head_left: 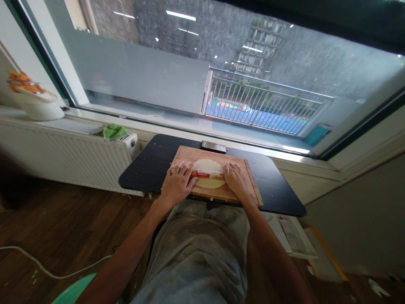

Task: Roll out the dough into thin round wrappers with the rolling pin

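One left hand [177, 182] and one right hand [236, 179] lay fingers over a rolling pin [209, 174] on dough [209, 183], grip unclear; its red label [202, 173] is unreadable.

We note daylight entering through the window [196, 55] across the upper frame; white lamp reflections [181, 16] streak it at upper centre. We record a dim floor [79, 219] at lower left and a shadowed wall [373, 211] at lower right. We observe wide-angle stretching toward the borders and a dark, blurred shape [12, 181] at the left edge.
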`<state>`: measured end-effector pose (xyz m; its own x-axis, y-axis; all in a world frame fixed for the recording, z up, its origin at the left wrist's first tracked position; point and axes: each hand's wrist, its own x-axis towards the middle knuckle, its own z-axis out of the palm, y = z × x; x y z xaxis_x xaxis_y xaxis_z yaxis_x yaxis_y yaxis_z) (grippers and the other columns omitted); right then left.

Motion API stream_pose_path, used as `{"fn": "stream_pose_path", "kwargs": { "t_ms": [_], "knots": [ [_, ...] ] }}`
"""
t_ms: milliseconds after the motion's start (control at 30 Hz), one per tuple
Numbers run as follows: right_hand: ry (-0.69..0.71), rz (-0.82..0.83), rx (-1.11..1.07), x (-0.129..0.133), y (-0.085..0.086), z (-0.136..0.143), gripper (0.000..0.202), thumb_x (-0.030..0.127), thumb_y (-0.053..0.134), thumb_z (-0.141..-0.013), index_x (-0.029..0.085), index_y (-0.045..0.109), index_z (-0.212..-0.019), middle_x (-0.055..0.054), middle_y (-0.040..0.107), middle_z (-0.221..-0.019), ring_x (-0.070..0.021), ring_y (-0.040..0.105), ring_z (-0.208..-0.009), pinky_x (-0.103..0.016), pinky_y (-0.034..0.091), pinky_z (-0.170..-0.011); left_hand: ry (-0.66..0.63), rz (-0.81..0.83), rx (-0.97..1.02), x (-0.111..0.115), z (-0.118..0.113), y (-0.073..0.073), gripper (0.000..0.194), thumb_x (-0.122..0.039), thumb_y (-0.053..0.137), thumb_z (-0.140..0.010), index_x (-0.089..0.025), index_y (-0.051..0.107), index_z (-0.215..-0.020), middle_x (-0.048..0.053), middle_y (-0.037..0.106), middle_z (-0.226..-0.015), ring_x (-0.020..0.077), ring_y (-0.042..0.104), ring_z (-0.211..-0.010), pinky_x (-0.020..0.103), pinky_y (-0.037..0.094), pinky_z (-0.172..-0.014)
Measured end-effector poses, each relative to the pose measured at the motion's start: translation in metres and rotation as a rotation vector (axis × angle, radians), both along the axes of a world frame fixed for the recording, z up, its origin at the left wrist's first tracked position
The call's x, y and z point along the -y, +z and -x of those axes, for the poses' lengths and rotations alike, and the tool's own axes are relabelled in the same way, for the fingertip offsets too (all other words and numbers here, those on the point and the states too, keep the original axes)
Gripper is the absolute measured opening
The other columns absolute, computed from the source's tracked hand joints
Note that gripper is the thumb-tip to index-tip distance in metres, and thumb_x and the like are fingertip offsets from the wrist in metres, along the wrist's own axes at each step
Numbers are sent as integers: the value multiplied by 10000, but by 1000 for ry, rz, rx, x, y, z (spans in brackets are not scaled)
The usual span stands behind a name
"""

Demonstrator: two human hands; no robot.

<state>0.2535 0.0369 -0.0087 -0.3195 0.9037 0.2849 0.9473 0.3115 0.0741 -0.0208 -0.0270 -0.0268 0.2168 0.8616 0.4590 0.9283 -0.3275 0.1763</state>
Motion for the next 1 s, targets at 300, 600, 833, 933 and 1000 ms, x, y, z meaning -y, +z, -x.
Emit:
{"fn": "stream_pose_path", "kwargs": {
  "t_ms": [300,600,833,933,1000],
  "knots": [
    [3,-44,-5,-23,-7,1,509,105,406,-1022,33,642,-1467,-280,519,-1645,-332,510,-1550,-551,367,-1298,8,-2,-2,1,0,3,573,-492,419,-1118,-251,494,-1633,133,616,-1585,360,507,-1489,570,404,-1202],
    [-139,1,-176,24,-13,5,539,225,301,-1106,63,611,-1516,-242,565,-1626,-323,449,-1595,-528,372,-1301,-12,5,-7,3,2,4,548,-512,451,-1104,-290,524,-1600,127,643,-1517,352,504,-1465,553,415,-1175],
    [-174,-20,-259,60,-17,11,587,278,228,-1137,39,608,-1515,-248,544,-1642,-337,430,-1604,-550,350,-1307,-2,5,-6,3,0,4,545,-514,452,-1106,-287,521,-1597,139,649,-1493,364,508,-1447,569,412,-1172],
    [-186,2,-249,54,-18,9,580,289,238,-1141,60,595,-1536,-229,559,-1636,-336,429,-1604,-564,342,-1306,3,-1,-13,3,0,4,545,-518,458,-1104,-286,523,-1593,144,649,-1484,366,505,-1450,570,412,-1173],
    [-175,14,-214,40,-16,5,553,278,256,-1137,90,618,-1511,-217,584,-1617,-334,449,-1590,-568,353,-1294,3,-1,-10,3,0,3,543,-510,469,-1099,-279,534,-1586,148,652,-1469,367,527,-1420,572,413,-1171]
  ]
}}
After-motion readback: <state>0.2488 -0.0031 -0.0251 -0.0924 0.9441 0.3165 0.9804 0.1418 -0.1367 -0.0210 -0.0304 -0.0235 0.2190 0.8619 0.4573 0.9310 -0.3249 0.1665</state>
